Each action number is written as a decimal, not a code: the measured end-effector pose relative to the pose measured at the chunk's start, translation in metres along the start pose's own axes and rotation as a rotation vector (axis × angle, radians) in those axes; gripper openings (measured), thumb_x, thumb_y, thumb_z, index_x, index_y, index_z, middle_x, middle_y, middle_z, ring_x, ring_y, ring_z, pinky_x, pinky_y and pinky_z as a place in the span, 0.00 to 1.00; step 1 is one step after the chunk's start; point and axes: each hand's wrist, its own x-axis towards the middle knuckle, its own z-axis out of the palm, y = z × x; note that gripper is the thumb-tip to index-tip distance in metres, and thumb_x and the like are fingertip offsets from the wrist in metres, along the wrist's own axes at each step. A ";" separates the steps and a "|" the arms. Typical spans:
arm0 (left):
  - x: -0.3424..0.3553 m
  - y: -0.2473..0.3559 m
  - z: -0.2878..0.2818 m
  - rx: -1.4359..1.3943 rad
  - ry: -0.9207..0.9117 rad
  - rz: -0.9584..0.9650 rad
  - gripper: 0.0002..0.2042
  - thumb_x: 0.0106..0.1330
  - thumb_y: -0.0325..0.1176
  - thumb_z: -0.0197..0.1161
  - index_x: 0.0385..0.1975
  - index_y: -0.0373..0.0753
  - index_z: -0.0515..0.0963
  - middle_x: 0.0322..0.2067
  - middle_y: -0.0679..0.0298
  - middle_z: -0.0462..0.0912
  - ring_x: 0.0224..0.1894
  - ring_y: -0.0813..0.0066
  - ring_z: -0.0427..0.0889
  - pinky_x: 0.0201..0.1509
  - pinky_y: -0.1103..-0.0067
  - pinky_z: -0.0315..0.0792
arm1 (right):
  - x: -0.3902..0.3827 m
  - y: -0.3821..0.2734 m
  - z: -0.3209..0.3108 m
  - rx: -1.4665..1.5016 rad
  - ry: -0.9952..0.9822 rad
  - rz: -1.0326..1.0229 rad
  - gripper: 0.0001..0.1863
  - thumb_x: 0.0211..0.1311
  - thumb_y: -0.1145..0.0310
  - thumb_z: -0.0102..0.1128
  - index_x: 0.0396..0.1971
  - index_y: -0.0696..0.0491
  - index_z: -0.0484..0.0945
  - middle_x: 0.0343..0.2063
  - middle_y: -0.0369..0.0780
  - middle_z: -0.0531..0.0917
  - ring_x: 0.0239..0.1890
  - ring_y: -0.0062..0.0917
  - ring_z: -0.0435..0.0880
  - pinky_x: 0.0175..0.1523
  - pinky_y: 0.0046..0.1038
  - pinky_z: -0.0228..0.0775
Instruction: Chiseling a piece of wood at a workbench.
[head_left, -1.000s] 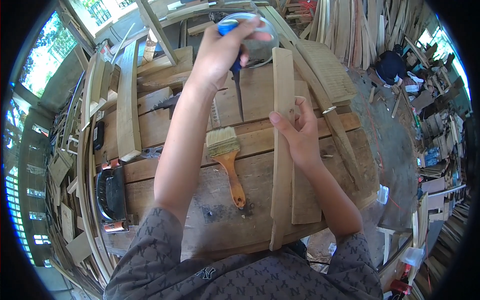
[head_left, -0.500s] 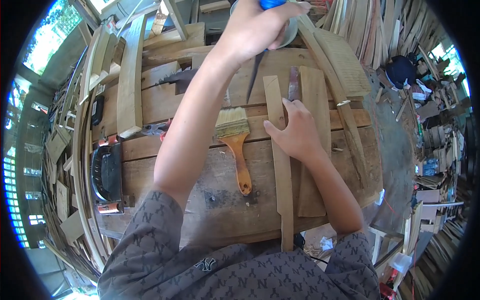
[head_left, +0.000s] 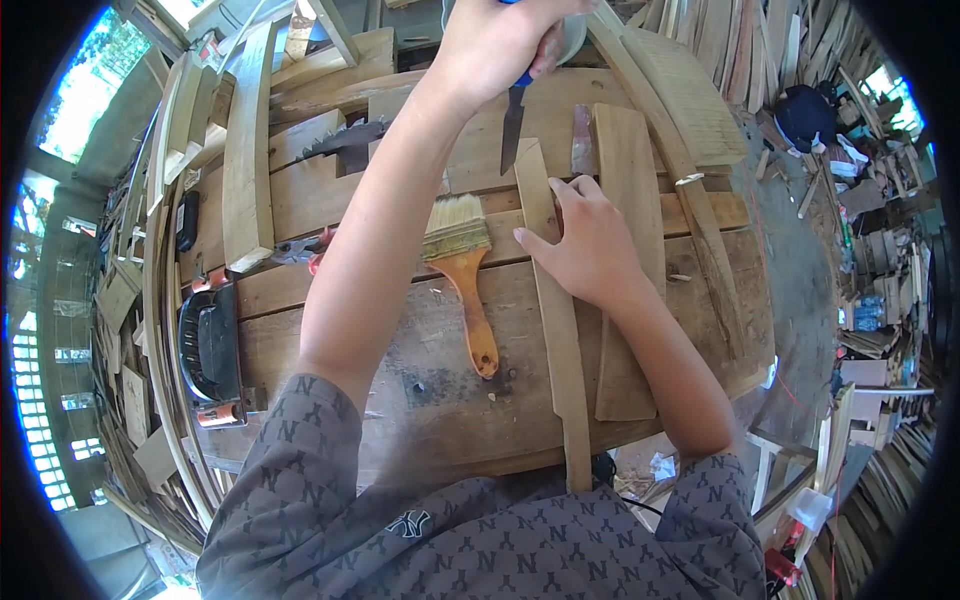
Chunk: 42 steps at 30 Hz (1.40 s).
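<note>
My left hand is closed on a blue-handled tool with a dark tapered blade, above the back of the workbench; part of the hand is at the frame's top edge. My right hand grips a narrow wooden strip lying lengthwise on the bench, thumb at its left edge, fingertips at its right. A wider board lies just right of it, with a narrow reddish-grey piece near its far end. A wooden-handled paintbrush lies left of the strip, partly behind my left forearm.
Boards, a dark jagged blade, red-handled pliers and a black tool with copper rollers lie leftward. A round container is at the back. Long timber lies rightward. Wood stacks and offcuts crowd the floor around.
My left hand has moved up and slightly right with the blue-handled tool. The narrow strip's far end has shifted left and down, and my right hand has shifted its hold on it.
</note>
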 end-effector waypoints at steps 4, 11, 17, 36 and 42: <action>0.002 -0.005 0.004 -0.104 -0.039 0.083 0.16 0.67 0.34 0.65 0.17 0.39 0.72 0.12 0.68 0.68 0.14 0.79 0.68 0.19 0.79 0.61 | 0.000 0.001 0.000 -0.001 -0.013 0.013 0.30 0.59 0.54 0.70 0.49 0.66 0.76 0.46 0.55 0.77 0.49 0.49 0.83 0.53 0.44 0.78; 0.006 -0.015 0.001 -0.091 0.063 -0.053 0.18 0.68 0.35 0.63 0.15 0.39 0.71 0.11 0.67 0.68 0.11 0.77 0.66 0.16 0.78 0.60 | 0.000 0.000 0.000 0.008 -0.013 0.001 0.31 0.59 0.54 0.71 0.50 0.66 0.76 0.46 0.56 0.77 0.49 0.50 0.83 0.53 0.43 0.78; 0.005 -0.011 0.003 -0.232 -0.108 0.170 0.17 0.68 0.35 0.63 0.16 0.40 0.71 0.11 0.68 0.68 0.11 0.77 0.66 0.16 0.78 0.59 | -0.001 0.001 0.000 0.002 -0.007 -0.006 0.32 0.59 0.54 0.71 0.51 0.66 0.76 0.46 0.56 0.78 0.49 0.50 0.83 0.53 0.43 0.79; 0.001 -0.003 0.017 -0.008 0.132 -0.025 0.13 0.66 0.30 0.64 0.18 0.37 0.74 0.14 0.69 0.74 0.15 0.82 0.72 0.19 0.80 0.65 | 0.001 -0.005 -0.006 0.002 -0.070 0.063 0.38 0.58 0.53 0.71 0.60 0.65 0.73 0.51 0.54 0.77 0.52 0.48 0.82 0.57 0.42 0.76; 0.003 -0.004 0.012 -0.015 0.136 -0.019 0.16 0.68 0.32 0.64 0.17 0.38 0.73 0.13 0.69 0.74 0.15 0.82 0.72 0.19 0.80 0.66 | -0.001 -0.007 -0.007 0.012 -0.052 0.068 0.37 0.59 0.53 0.70 0.60 0.65 0.73 0.51 0.54 0.77 0.51 0.48 0.81 0.56 0.42 0.75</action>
